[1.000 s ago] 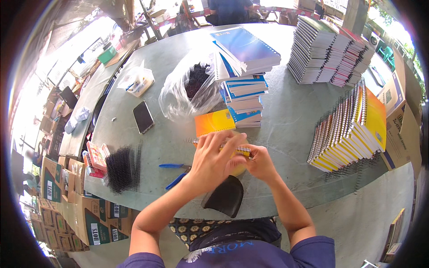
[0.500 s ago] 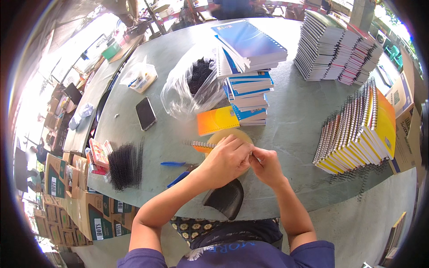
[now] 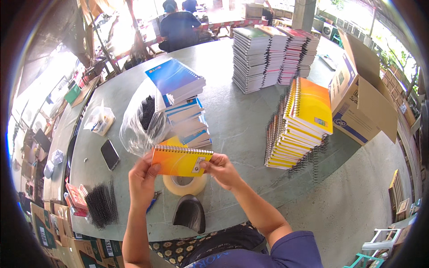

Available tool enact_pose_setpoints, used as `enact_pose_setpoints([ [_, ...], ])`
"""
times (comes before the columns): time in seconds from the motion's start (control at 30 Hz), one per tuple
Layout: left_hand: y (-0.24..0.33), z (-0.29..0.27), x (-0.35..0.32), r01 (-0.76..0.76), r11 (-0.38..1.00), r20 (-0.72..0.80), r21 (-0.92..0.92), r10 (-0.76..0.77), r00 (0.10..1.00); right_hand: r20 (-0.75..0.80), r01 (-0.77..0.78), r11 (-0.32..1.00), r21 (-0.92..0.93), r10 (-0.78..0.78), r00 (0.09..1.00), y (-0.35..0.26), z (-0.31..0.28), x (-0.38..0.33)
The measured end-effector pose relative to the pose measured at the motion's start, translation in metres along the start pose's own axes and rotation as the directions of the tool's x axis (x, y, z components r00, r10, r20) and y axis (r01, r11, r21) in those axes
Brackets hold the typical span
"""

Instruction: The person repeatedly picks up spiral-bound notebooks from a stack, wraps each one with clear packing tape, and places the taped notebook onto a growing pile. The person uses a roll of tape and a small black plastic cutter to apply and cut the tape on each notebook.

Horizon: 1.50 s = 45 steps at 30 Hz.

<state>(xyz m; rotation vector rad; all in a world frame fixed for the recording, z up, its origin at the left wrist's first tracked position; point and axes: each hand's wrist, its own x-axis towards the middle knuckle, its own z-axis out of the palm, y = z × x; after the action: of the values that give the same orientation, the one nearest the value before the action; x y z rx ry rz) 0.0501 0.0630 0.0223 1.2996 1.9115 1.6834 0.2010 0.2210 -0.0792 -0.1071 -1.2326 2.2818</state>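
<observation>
Between my two hands hangs a small spiral notebook with an orange-to-yellow cover and a dark coil along its top edge. My left hand pinches its left end, thumb on the cover. The right end is gripped by my right hand, its thumb by a small pale label. Under the notebook lies a wide roll of clear tape, partly covered. Nearer me rests a black curved piece, and by my left wrist lies a blue-handled tool, partly hidden. Behind the notebook, a yellow cover partly shows.
Blue notebooks are piled beside a clear bag of black coils. Yellow spiral notebooks stand stacked right, before an open carton. Taller notebook stacks stand behind. Loose black coils and a phone lie left.
My hands have parted from close together over the tape roll and now hold the notebook up by its two ends. The view has swung to the right.
</observation>
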Motion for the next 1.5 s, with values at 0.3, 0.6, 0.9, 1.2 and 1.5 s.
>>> enact_pose_setpoints([
  [0.3, 0.172, 0.162, 0.093, -0.961, 0.272, 0.173, -0.050, 0.950, 0.259, -0.109, 0.091, 0.918, 0.386, -0.053, 0.993, -0.009, -0.014, 0.002],
  [0.6, 0.134, 0.180, 0.072, -0.902, 0.405, 0.379, 0.150, 0.819, 0.431, -0.242, 0.346, 0.930, 0.125, -0.310, 0.920, 0.021, -0.040, -0.002],
  [0.9, -0.079, -0.023, 0.046, -0.415, 0.545, 0.466, 0.728, 0.051, 0.884, -0.226, 0.093, 0.975, 0.204, -0.046, 0.973, -0.021, -0.002, -0.004],
  [1.2, -0.143, -0.025, 0.017, -0.476, 0.371, 0.426, 0.798, 0.211, 0.879, -0.204, 0.029, 0.988, -0.151, -0.060, 0.977, -0.006, -0.012, 0.001],
  [1.5, -0.021, -0.040, -0.015, -0.430, 0.611, 0.249, 0.665, 0.361, 0.899, 0.579, 0.433, -0.419, -0.798, -0.335, 0.743, -0.025, 0.124, 0.041],
])
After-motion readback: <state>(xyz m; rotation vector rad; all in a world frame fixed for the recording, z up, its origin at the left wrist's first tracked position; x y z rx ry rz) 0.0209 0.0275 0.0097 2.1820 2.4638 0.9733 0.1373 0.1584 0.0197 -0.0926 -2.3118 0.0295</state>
